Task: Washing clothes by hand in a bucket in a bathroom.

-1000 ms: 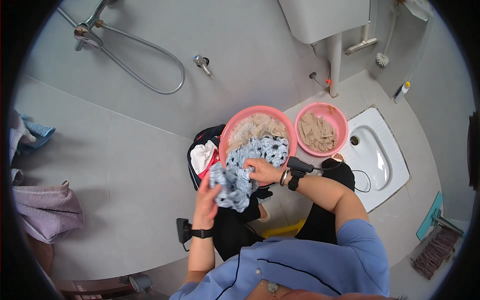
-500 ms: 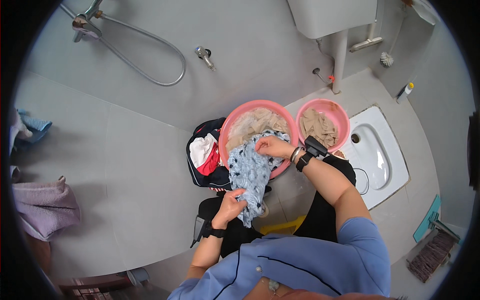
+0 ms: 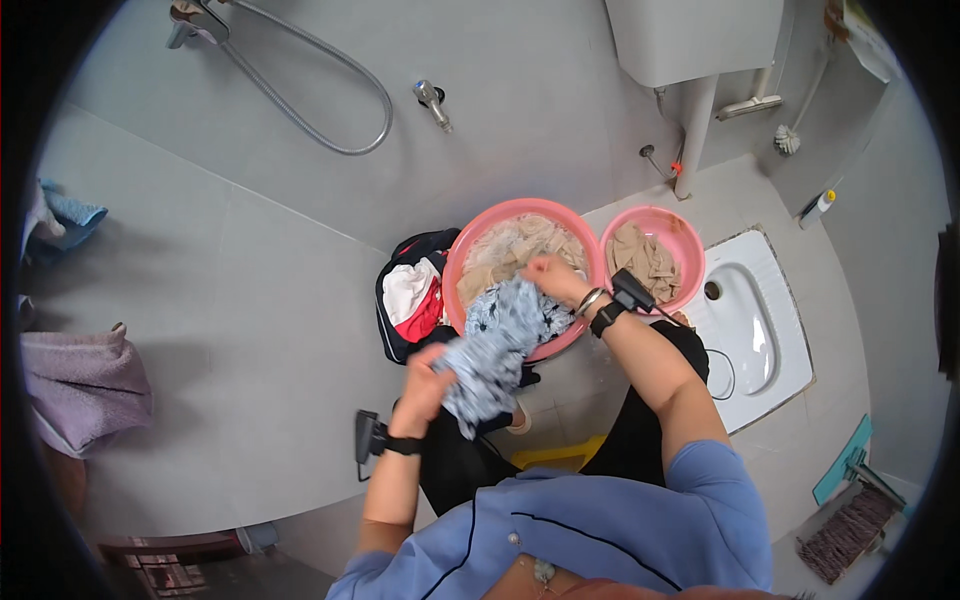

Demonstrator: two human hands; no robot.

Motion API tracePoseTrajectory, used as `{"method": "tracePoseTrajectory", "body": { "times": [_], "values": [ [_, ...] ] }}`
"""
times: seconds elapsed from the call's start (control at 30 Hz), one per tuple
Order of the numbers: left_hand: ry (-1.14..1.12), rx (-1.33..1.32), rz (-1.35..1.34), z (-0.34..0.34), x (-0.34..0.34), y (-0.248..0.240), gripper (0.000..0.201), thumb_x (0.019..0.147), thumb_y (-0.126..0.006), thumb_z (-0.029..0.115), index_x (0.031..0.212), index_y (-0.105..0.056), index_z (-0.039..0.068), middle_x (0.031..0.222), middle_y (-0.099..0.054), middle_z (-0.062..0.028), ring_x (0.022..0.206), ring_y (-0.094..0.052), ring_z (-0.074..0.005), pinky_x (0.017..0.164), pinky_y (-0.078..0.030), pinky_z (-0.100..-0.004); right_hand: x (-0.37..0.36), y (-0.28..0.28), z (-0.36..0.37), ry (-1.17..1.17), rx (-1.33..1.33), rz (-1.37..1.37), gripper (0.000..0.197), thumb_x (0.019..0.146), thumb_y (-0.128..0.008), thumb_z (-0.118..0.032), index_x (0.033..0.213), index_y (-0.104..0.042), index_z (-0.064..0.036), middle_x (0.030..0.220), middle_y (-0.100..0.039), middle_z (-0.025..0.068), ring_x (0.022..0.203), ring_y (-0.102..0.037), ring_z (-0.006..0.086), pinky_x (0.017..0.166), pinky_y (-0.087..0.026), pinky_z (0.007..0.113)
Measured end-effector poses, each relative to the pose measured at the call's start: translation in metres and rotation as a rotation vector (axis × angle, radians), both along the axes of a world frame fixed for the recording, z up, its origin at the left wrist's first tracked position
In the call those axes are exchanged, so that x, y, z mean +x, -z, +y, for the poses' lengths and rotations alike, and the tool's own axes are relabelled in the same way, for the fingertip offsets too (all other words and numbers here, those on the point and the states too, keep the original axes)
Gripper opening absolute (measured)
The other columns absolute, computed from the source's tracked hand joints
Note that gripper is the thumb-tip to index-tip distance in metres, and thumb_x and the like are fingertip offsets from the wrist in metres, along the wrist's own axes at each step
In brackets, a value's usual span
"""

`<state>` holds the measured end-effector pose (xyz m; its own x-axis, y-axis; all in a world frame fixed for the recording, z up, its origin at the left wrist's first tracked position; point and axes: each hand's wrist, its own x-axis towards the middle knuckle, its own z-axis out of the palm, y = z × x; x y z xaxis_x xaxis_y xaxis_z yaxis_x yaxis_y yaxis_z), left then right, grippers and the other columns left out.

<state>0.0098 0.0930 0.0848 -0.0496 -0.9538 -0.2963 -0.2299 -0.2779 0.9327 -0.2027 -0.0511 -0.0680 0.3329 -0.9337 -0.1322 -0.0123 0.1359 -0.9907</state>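
Note:
A light blue cloth with dark flower shapes point(image 3: 490, 350) is stretched between my two hands, blurred by motion. My left hand point(image 3: 425, 382) grips its near edge, low and to the left, over my knee. Over the large pink basin point(image 3: 522, 205), my right hand point(image 3: 556, 280) is closed on the cloth's far part. Some of the cloth still lies in that basin, against pale beige cloth point(image 3: 515, 245) and suds. Just right stands a smaller pink basin point(image 3: 688, 242) holding beige cloth point(image 3: 642, 265).
A dark bundle with white and red cloth point(image 3: 410, 290) lies left of the large basin. A squat toilet point(image 3: 755, 340) is set in the floor at right. A tap point(image 3: 433, 105) and shower hose point(image 3: 370, 95) are on the wall. A yellow stool point(image 3: 560, 455) shows beneath me.
My left hand has moved up and left, pulling the flowered cloth taut. My right hand has shifted slightly up with its part. The whole view has also moved a little.

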Motion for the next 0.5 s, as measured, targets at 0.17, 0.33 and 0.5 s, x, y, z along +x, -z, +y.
{"method": "tracePoseTrajectory", "body": {
  "times": [0.17,0.33,0.5],
  "values": [
    [-0.372,-0.375,0.357,-0.051,0.020,-0.049,0.026,0.070,-0.051,-0.002,0.095,-0.053,-0.001,0.085,-0.059,-0.0080,0.075,-0.058,-0.0155,0.071,-0.047,-0.0276,-0.033,-0.064,0.000,0.176,0.012,-0.575,0.017,0.082,-0.056,-0.018,0.070,-0.054,-0.0061,0.066,-0.049,-0.0047,0.064,-0.048,0.0046,0.059,-0.042,0.022],
    [-0.403,-0.495,0.330,-0.058,0.044,-0.034,0.021,0.070,-0.050,-0.003,0.091,-0.052,-0.001,0.082,-0.059,-0.0076,0.073,-0.057,-0.0151,0.069,-0.047,-0.0270,-0.064,-0.070,0.011,-0.034,-0.139,-0.309,0.012,0.073,-0.057,-0.009,0.063,-0.054,-0.0036,0.066,-0.053,-0.0031,0.062,-0.048,0.0051,0.054,-0.040,0.021],
    [-0.318,-0.191,0.218,-0.032,0.062,0.028,0.023,0.068,-0.047,-0.006,0.089,-0.054,-0.002,0.081,-0.060,-0.0070,0.072,-0.058,-0.0145,0.069,-0.047,-0.0265,-0.063,-0.044,0.043,-0.685,-0.257,0.511,0.020,0.069,-0.059,-0.017,0.069,-0.059,0.0028,0.066,-0.059,0.0106,0.056,-0.054,0.0173,0.054,-0.044,0.031]
  ]
}}
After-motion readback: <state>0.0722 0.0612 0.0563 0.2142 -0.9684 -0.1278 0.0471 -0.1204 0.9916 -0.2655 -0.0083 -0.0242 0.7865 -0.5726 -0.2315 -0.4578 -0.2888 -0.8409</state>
